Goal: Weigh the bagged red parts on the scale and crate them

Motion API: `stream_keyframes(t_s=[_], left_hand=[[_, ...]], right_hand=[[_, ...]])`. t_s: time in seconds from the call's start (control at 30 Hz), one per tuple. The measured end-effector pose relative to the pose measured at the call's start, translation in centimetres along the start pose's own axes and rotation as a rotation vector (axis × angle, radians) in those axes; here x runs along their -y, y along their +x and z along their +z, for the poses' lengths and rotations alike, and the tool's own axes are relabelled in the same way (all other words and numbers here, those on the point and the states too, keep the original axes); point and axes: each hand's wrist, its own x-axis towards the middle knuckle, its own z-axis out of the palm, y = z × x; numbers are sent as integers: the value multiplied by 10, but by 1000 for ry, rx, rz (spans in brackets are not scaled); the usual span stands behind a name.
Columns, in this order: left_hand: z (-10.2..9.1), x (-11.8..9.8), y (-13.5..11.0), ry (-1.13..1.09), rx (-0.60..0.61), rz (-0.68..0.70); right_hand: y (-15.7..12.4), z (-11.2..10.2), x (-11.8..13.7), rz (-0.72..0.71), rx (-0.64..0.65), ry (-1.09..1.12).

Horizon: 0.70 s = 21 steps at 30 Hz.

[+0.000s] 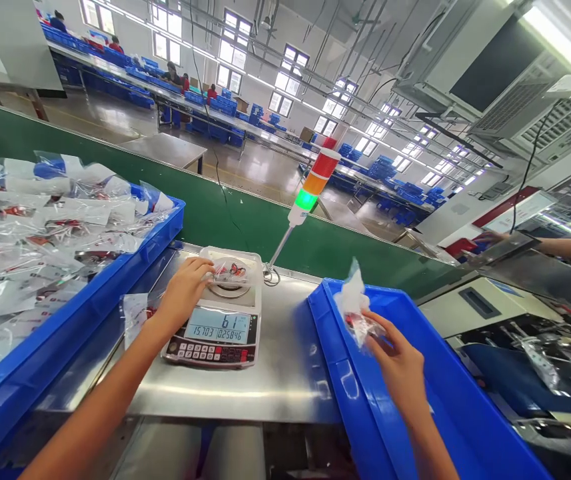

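the left hand [184, 291] lies over the edge of a clear plastic bag [232, 270] on the steel pan [230, 290] of a digital counting scale [210, 350]. its fingers are curled on the bag, but i cannot tell whether they grip it or only rest there. red and black parts [231, 270] show through the plastic. the scale's display [218, 325] reads 61 on its top line.

the right hand [398, 360] is closed around a second clear bag [358, 310], pinching it and holding it up above a blue plastic crate [345, 393] on the right. white wrapping and something red show inside this bag.

the scale stands on a stainless steel table [285, 393], between the right crate and another blue crate [90, 303] on the left, which is heaped with bagged parts [30, 233]. a small loose bag [134, 319] lies just beside the left forearm, against that crate.

beyond the scale, a stack light [314, 180] glows green on its pole. a co-worker's hand [495, 239] reaches in at the far right.
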Motion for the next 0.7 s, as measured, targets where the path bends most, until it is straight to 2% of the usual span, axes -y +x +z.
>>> stream_keyframes(t_s=[0.07,0.13,0.2,0.27,0.33,0.4,0.5,0.53,0.6,0.7], left_hand=[[0,-8,17,-28,-78,-47],[-11,-18,37,-30,-188,-141],[-36,-23,53,-15,-313,-241],[-73,-22,57,12,-445,-313],[-114,-17,46,86,-579,-369],[-153,-12,24,234,-682,-417],[-190,-14,-13,449,-767,-434],[-194,-18,-23,488,-776,-418],[-191,-28,-35,508,-767,-369],[-161,-42,-35,425,-690,-272]], right_hand=[[16,31,23,-91,144,69],[32,62,45,-172,266,93],[48,89,64,-237,377,94],[60,112,79,-303,505,74],[67,129,89,-388,621,19],[70,142,91,-459,674,-61],[72,151,86,-468,665,-134],[73,151,84,-456,658,-130],[72,147,81,-438,648,-97],[69,132,83,-422,626,-39]])
